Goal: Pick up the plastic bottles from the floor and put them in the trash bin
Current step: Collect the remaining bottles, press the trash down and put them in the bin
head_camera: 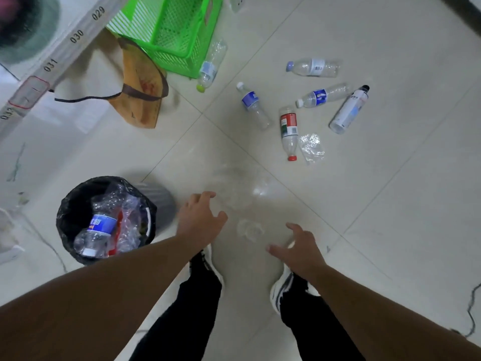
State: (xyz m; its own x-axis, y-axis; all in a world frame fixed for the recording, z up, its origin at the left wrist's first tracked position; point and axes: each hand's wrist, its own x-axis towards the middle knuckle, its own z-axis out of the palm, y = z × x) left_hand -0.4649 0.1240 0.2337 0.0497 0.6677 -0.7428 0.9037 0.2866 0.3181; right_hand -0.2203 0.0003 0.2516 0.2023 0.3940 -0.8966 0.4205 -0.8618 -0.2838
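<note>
Several empty plastic bottles lie on the tiled floor ahead and to the right: a red-capped bottle [288,131], a blue-label bottle [253,105], another blue-label bottle [322,95], a white bottle with a black cap [348,110], a clear one [312,66] and one against the basket [209,69]. The trash bin [67,204], lined with a black bag, stands at the lower left and holds a blue-label bottle [97,230] and crumpled plastic. My left hand [199,217] is beside the bin, fingers apart and empty. My right hand [296,248] hangs open over the floor, empty.
A green plastic basket [169,29] stands at the top, with a tan bag [143,87] beside it. A numbered rail [52,63] crosses the upper left. Crumpled clear plastic [311,148] lies by the red-capped bottle. A cable [471,308] runs along the right edge.
</note>
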